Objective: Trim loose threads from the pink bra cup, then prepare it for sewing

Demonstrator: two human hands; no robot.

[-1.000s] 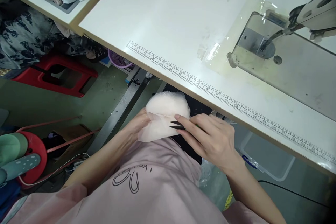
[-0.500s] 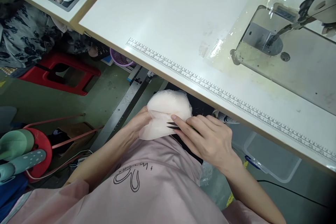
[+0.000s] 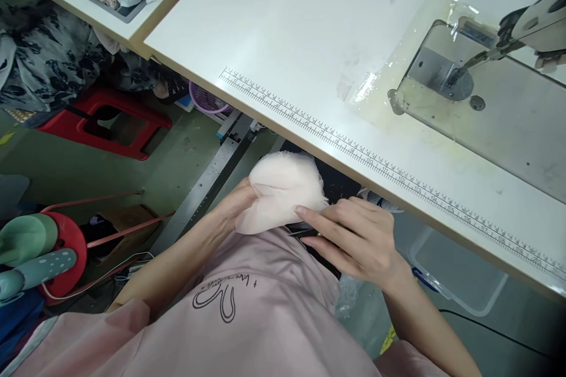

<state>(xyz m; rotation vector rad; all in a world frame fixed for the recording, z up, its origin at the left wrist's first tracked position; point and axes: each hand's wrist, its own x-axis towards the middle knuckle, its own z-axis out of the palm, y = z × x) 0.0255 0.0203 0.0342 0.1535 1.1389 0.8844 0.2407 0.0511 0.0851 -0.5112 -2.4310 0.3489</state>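
Note:
Over my lap, just below the table edge, is a pale, soft, rounded fabric piece (image 3: 287, 182) with a thin loose layer folded across its front. My left hand (image 3: 241, 200) is closed on its left side, the fingertips hidden behind the cloth. My right hand (image 3: 354, 235) is at its lower right edge, index finger extended against the cloth. Within that hand is a pair of thread snips (image 3: 301, 232), mostly hidden by the fingers. Only the narrow dark blades show, close under the cloth's lower edge.
A white table (image 3: 283, 17) with a printed ruler edge lies ahead, carrying a sewing machine (image 3: 499, 53) at right. Left are a red stool (image 3: 110, 123), a seated person's patterned clothing (image 3: 39, 65) and a green cup (image 3: 29, 238). A clear plastic bin (image 3: 460, 271) is below right.
The snips' blades have shifted from in front of the thin cloth layer to below its lower edge. My right index finger now presses on the cloth. My left hand keeps its grip.

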